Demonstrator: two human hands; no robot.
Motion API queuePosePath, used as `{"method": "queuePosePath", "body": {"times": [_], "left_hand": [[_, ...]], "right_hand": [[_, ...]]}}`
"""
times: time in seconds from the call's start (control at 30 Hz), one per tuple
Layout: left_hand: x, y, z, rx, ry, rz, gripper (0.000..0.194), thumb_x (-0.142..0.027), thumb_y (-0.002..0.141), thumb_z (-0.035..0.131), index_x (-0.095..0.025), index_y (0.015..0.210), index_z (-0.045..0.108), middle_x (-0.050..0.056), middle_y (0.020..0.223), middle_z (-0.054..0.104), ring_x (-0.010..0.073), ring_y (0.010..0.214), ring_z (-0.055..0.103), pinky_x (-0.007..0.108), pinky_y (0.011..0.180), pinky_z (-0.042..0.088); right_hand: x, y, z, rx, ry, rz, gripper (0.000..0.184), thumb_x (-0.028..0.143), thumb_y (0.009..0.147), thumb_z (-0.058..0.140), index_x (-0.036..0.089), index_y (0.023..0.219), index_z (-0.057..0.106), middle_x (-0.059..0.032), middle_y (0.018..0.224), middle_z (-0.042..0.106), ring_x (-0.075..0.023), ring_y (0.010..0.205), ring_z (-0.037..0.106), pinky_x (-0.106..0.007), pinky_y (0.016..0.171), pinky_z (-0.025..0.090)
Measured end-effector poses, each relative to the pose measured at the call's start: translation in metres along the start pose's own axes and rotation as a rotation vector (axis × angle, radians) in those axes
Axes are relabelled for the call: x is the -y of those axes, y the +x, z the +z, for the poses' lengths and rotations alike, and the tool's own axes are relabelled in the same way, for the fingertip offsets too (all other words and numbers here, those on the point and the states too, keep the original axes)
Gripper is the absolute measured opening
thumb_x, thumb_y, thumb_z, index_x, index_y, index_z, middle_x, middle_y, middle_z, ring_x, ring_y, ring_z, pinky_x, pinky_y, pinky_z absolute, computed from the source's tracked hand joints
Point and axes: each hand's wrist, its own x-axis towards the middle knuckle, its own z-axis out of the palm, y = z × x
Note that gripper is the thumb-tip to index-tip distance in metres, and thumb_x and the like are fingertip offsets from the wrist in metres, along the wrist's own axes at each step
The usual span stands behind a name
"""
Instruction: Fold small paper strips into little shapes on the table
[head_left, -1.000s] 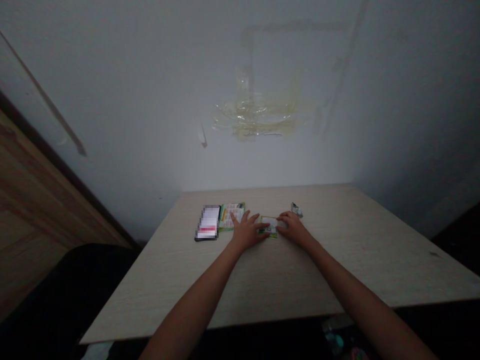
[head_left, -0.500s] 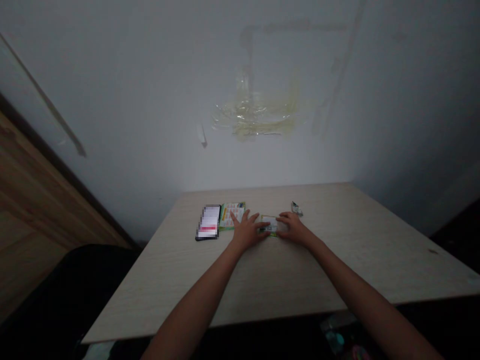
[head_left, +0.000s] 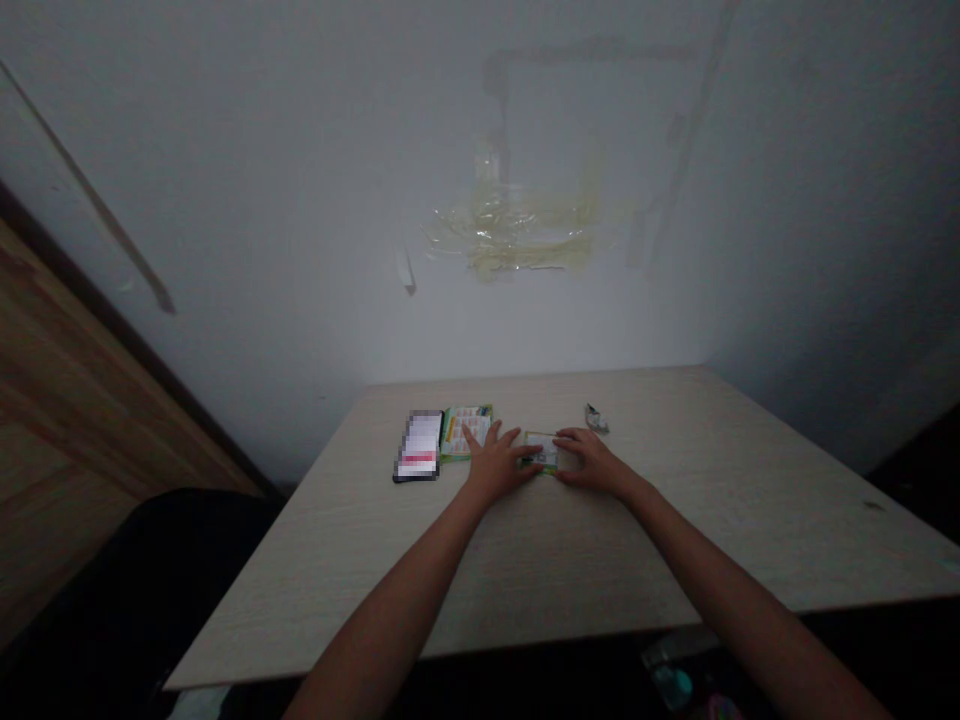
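Observation:
A small printed card (head_left: 541, 452) with a green and yellow border lies flat on the table between my two hands. My left hand (head_left: 496, 468) is spread over its left side, thumb and index finger resting on it, the other fingers fanned out. One of those fingers reaches the edge of a green printed leaflet (head_left: 463, 432) to the left. At the card's right edge, my right hand (head_left: 592, 462) touches it with curved fingertips, thumb and fingers apart. My hands cover both ends of the card, and its print is too small to read.
Left of the leaflet lies a phone (head_left: 420, 447) with its screen lit and blurred. A small crumpled wrapper (head_left: 596, 418) sits beyond my right hand. The pale wooden table (head_left: 555, 560) meets a wall (head_left: 300, 250) bearing strips of old tape (head_left: 525, 235). A dark shape (head_left: 150, 590) stands at left.
The view has shifted very slightly. Both hands stay at the card in nearly the same pose.

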Motion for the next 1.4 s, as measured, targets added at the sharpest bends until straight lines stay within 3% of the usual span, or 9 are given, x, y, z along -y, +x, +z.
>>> {"method": "queuePosePath", "body": {"times": [0.43,0.6,0.67,1.0,1.4], "left_hand": [[-0.006,-0.005,-0.003,-0.096,-0.016,0.053,0.035,-0.06,0.09,0.05,-0.05,0.12,0.064,-0.002,0.142,0.056,0.0369,0.142,0.031,0.081,0.104,-0.01],[-0.006,-0.006,0.002,-0.131,-0.031,0.066,0.033,-0.053,0.093,0.049,-0.046,0.122,0.064,-0.002,0.139,0.059,0.0366,0.142,0.032,0.082,0.103,-0.011],[-0.006,-0.005,0.002,-0.119,-0.038,0.052,0.034,-0.054,0.093,0.048,-0.046,0.123,0.063,-0.003,0.139,0.06,0.0367,0.142,0.032,0.082,0.102,-0.012],[-0.008,-0.002,-0.001,-0.004,-0.05,0.002,0.038,-0.059,0.092,0.047,-0.048,0.125,0.061,-0.004,0.144,0.054,0.0394,0.144,0.025,0.082,0.101,-0.014],[-0.007,0.0,-0.004,0.062,-0.081,-0.006,0.042,-0.063,0.092,0.043,-0.048,0.127,0.059,-0.005,0.148,0.05,0.0405,0.145,0.022,0.082,0.1,-0.015]], "right_hand": [[0.001,-0.005,-0.006,-0.011,0.085,0.02,0.061,0.038,0.073,0.078,0.02,0.13,0.062,-0.0144,0.13,0.057,-0.0282,0.123,0.051,-0.048,0.108,0.04],[0.004,-0.006,-0.013,0.001,0.085,-0.061,0.022,0.034,0.084,0.07,0.03,0.105,0.075,-0.0086,0.126,0.06,-0.0261,0.121,0.051,-0.051,0.109,0.036],[0.003,-0.006,-0.012,0.007,0.075,-0.061,0.016,0.033,0.087,0.067,0.031,0.1,0.077,-0.0081,0.126,0.06,-0.0259,0.121,0.05,-0.05,0.109,0.036],[-0.008,0.001,0.002,-0.07,-0.029,0.074,0.022,0.038,0.091,0.06,0.028,0.096,0.079,-0.0118,0.122,0.061,-0.0282,0.117,0.054,-0.051,0.105,0.042],[-0.007,0.008,0.005,-0.076,-0.152,0.067,0.028,0.032,0.094,0.055,0.027,0.115,0.072,-0.01,0.117,0.061,-0.0268,0.109,0.056,-0.049,0.1,0.045]]}}
